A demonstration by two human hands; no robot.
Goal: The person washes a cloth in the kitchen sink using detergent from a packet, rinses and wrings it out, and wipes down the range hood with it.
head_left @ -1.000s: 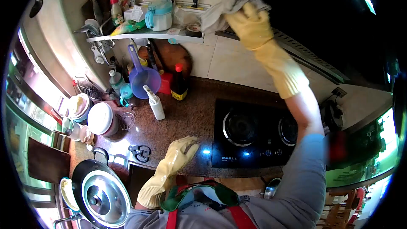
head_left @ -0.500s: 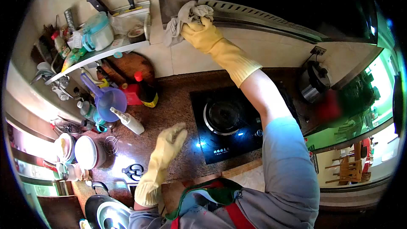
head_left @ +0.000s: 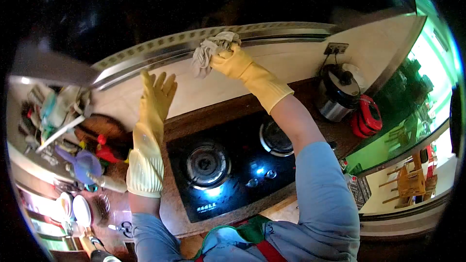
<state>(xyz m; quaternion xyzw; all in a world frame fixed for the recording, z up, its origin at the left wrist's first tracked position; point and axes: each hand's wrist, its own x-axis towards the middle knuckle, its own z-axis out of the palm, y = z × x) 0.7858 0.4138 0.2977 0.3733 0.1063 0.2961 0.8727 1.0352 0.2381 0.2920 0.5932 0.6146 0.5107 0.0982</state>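
Observation:
Both hands wear yellow rubber gloves. My right hand (head_left: 233, 63) grips a crumpled grey cloth (head_left: 209, 54) against the lower metal edge of the range hood (head_left: 272, 34). My left hand (head_left: 158, 94) is raised with its fingers spread, holding nothing, in front of the tiled wall (head_left: 187, 87) just under the hood edge. Below the hands lies a black two-burner cooktop (head_left: 233, 140), with one round burner (head_left: 208, 165) at its left and another (head_left: 277, 138) at its right.
A rice cooker (head_left: 337, 92) and a red appliance (head_left: 366, 117) stand at the counter's right end, below a wall socket (head_left: 336, 48). On the left are a shelf (head_left: 63, 131), a purple strainer (head_left: 86, 166), a round board (head_left: 102, 128), a white bottle (head_left: 110, 183) and scissors (head_left: 126, 229).
My left hand has risen from over the counter to near the hood, its fingers spreading. My right hand has moved the cloth rightward along the hood edge. The view has shifted right.

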